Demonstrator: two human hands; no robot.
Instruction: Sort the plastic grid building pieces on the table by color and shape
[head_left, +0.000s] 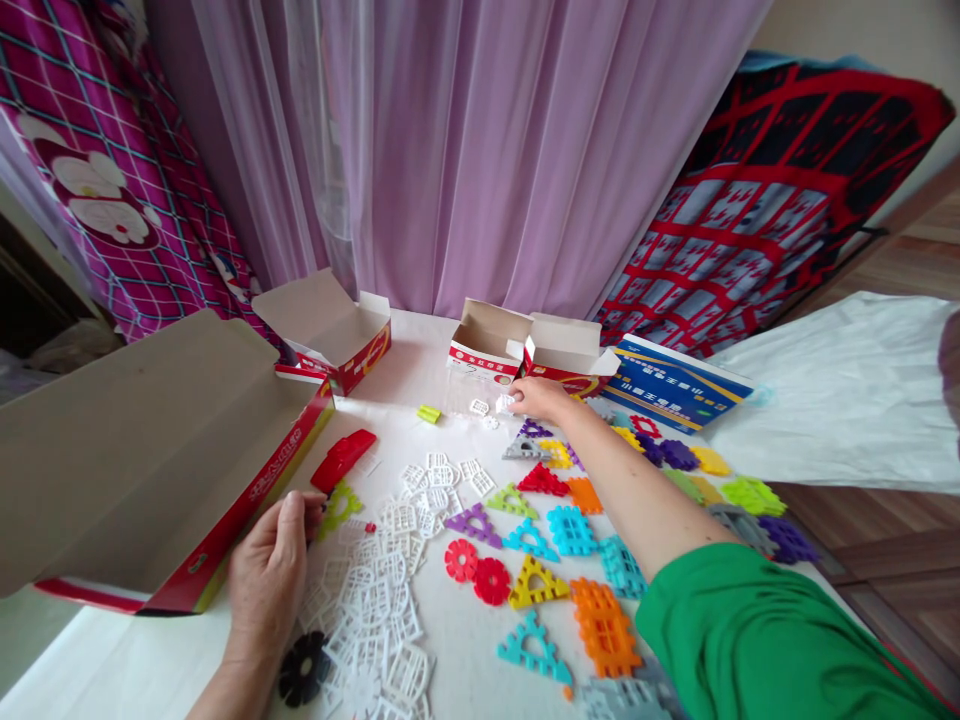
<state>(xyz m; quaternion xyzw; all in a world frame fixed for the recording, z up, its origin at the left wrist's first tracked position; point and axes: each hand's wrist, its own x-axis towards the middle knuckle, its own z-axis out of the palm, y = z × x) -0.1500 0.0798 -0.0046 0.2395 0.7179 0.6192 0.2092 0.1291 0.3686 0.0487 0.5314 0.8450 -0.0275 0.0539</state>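
My right hand (538, 400) reaches to the back of the table, its fingers closed on a small white piece (505, 403) in front of the red-and-white boxes. Other small white pieces (480, 407) lie just left of it. My left hand (274, 560) is at the left, fingers curled together beside a green piece (341, 508) and below a red piece (343, 458); what its fingertips hold, if anything, is too small to make out. Between my arms spreads a pile of white window-shaped pieces (382, 590). A black flower-shaped piece (303, 670) lies near my left wrist.
A large open box (255, 480) stands at the left, with smaller open boxes (364, 350) (487, 345) along the back. A blue box lid (675, 385) leans at the back right. Coloured interlocking pieces (574, 530) cover the right side, some under my right arm.
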